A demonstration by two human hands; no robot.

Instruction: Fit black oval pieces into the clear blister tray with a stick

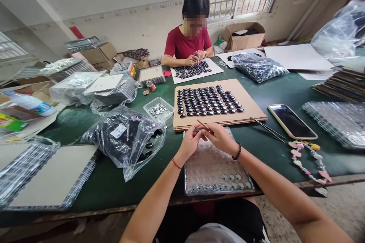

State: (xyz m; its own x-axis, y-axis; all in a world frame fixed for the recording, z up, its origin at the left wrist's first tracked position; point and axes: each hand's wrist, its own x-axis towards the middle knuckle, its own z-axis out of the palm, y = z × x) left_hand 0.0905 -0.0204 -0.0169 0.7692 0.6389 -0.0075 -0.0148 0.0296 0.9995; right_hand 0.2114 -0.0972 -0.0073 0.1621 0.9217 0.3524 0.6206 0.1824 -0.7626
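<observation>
Above the far part of a clear plastic tray (pixel 209 163) my two hands meet, fingertips touching. My right hand (pixel 221 139) is closed on a thin brown stick (pixel 202 124) that points up to the left. My left hand (pixel 190 142) is pinched shut; whatever lies between its fingertips is too small to make out. Small round shiny pieces (pixel 232 186) sit in the tray's cells along its near edge. Just beyond my hands, rows of glossy black oval pieces (pixel 209 98) lie on a stack of brown cardboard sheets (pixel 253 110).
Metal tweezers (pixel 268 129), a phone (pixel 292 121) and a beaded string (pixel 298 161) lie to the right. On the left are a small tub (pixel 171 112) of silvery parts and a plastic bag (pixel 114 136) of black pieces. Across the table a person (pixel 186 43) handles black pieces.
</observation>
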